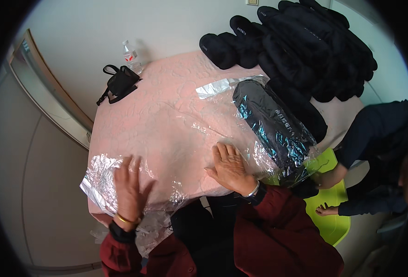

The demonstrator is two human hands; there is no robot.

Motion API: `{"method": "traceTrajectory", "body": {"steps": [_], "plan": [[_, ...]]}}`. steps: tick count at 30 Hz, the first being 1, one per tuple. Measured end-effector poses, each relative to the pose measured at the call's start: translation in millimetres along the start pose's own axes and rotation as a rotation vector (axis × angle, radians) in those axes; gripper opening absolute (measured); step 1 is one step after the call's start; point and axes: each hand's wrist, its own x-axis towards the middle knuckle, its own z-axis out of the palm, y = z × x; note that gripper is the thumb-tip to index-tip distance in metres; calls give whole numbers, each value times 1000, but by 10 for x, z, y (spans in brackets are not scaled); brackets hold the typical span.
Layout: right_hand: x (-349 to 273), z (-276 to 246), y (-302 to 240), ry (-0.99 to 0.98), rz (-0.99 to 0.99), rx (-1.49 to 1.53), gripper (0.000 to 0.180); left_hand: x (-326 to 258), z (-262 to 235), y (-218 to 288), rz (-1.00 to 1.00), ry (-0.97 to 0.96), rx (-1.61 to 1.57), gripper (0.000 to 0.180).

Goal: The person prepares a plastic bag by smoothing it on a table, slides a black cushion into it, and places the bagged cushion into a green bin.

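My left hand (131, 191) is open, with its fingers apart over a shiny clear plastic bag (103, 177) at the table's near left. Flat on the pink-covered table, with fingers stretched out, rests my right hand (231, 167); it holds nothing. Just beyond it lies a long black cushion (275, 117) inside a clear plastic wrapper (259, 154). The wrapper's loose end spreads at the cushion's far left. More crumpled clear plastic hangs over the near table edge, below my left hand.
Many black cushions (301, 41) are piled at the far right. A black pouch (122, 82) and a clear water bottle (131, 57) stand at the far left. At right, a co-worker's arms (372, 134) reach over a yellow-green bin (335, 198). The pink tablecloth (167, 92) covers the table.
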Motion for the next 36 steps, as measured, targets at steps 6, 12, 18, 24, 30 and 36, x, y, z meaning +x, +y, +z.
{"method": "traceTrajectory", "body": {"steps": [6, 12, 18, 24, 30, 36], "plan": [[-14, -49, 36, -2, -15, -11, 65, -322, 634, 787, 120, -260, -31, 99], [-77, -173, 53, 8, -84, 70, 50, -364, 699, 570, 191, -239, 166, 64], [-153, -184, 70, 89, -100, 50, 44, -89, 318, 299, 257, -292, 39, 41], [-175, -232, 57, 53, -159, 112, 37, -175, 461, 211, 171, -189, 51, 31], [-166, -341, -22, 18, -193, 302, 28, -280, 429, 216, 118, -224, 0, 37], [-59, -289, -36, 125, -235, 410, 22, -556, 369, -91, 95, -149, 55, 34]]}}
